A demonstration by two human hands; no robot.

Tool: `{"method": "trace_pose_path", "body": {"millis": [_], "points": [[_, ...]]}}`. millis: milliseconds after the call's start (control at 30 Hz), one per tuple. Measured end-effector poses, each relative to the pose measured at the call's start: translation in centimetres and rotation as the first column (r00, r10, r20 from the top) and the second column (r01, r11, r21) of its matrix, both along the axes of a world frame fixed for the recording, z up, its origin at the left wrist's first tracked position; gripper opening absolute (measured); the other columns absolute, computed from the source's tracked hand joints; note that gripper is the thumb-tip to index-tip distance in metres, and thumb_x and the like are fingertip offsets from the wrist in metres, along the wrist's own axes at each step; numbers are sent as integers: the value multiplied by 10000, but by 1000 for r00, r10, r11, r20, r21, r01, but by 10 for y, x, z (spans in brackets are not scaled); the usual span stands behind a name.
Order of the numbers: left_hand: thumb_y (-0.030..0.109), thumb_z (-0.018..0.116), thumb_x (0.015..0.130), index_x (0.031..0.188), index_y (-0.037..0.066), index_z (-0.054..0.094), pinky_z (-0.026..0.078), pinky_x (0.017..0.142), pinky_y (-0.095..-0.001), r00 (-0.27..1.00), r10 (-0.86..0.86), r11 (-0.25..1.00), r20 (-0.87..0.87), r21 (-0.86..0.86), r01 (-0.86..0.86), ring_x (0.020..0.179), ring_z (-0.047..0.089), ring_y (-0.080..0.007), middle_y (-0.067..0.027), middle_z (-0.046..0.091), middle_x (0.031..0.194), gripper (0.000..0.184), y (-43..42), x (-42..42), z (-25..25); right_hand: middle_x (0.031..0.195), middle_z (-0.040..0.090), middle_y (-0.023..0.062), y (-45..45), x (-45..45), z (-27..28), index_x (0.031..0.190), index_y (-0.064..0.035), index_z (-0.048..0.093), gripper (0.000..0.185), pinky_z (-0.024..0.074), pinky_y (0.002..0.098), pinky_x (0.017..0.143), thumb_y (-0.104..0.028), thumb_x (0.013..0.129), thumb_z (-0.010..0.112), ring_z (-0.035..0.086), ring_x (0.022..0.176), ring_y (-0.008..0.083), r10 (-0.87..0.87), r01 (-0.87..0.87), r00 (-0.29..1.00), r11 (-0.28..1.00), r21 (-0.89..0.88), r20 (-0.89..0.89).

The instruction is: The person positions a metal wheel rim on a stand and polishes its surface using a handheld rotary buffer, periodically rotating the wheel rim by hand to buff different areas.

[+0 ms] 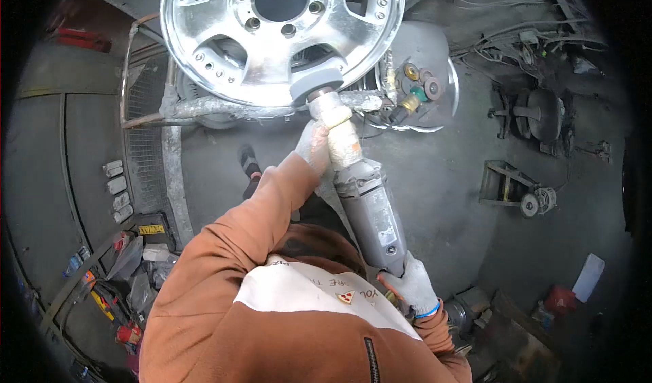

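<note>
Both gloved hands hold a long power polisher that slants across my front. Toward its head, my left hand is closed around the pale wrapped neck. At the rear end, my right hand grips the tool near its base. A grey round pad sits on the polisher's tip, over the lower edge of a shiny alloy wheel rim; whether it presses on the metal I cannot tell. The rim lies face up, with spoke openings and several bolt holes.
A metal frame supports the rim. Right of it, a grey surface bears several small discs and another tool. A chair and a small motor stand are further right. Bags and tools clutter the lower left floor.
</note>
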State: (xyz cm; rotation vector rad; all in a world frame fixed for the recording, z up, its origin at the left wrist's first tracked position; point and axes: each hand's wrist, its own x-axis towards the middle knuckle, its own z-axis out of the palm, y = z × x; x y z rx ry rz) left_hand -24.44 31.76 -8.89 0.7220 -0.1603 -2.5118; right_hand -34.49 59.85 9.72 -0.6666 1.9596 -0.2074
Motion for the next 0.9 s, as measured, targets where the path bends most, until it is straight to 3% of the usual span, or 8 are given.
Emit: {"method": "trace_pose_path", "body": {"millis": [133,233,300,433,500,633,833,900], "points": [[266,638,953,1029,70,600,585,710,-471,999,-2,1000,-47,16,3,759,659,-256,-89,648,878,213,1,-18,11,688,674,182,-9,4,25,1066,76,574,471,528,382,586,-246,778,761,678,571,280,-37,36,999,997,-66,-10],[287,635,943,1040,64,602,578,736,-513,995,4,996,-104,84,5,777,657,-277,-99,647,889,246,1,-10,5,699,674,203,-14,9,30,1091,78,574,485,533,405,634,-245,780,761,696,629,327,-26,24,1000,992,-125,-16],[297,641,929,1040,65,603,576,750,-525,997,22,993,-79,121,-13,779,655,-282,-103,646,892,260,-1,9,7,926,719,210,-18,17,30,1172,39,595,473,526,370,788,-168,778,756,697,847,235,-29,29,999,999,21,12],[307,656,890,1035,63,606,576,770,-537,994,114,974,-1,196,-111,790,659,-294,-115,646,899,288,-4,48,10,963,718,225,-21,28,21,1187,34,593,483,527,374,814,-172,781,755,711,905,260,8,-5,998,999,-47,59],[299,661,876,1031,58,606,575,779,-541,993,115,982,21,151,-117,803,664,-301,-117,647,898,292,-8,55,17,911,678,300,-21,30,20,1144,30,576,511,533,462,750,-282,792,776,655,928,483,52,-52,997,999,-14,48],[302,665,882,1034,47,607,575,777,-538,996,85,981,-4,175,-83,806,668,-310,-130,652,902,303,-10,43,10,921,677,303,-33,31,41,1137,36,576,504,533,463,750,-282,797,769,659,923,483,15,-14,999,999,-30,36],[304,645,923,1056,27,602,566,811,-557,950,-3,955,-312,280,95,838,672,-330,-141,656,906,310,-8,-1,4,905,701,248,-30,32,71,1193,72,566,543,534,397,759,-222,789,780,704,832,275,-94,98,995,988,-116,38],[308,639,930,1061,35,603,560,822,-560,967,-14,969,-256,236,77,852,672,-328,-138,654,899,305,-10,-6,4,944,705,228,-32,31,77,1249,79,548,591,525,356,796,-201,788,789,660,864,197,-61,60,998,998,26,21]]}}
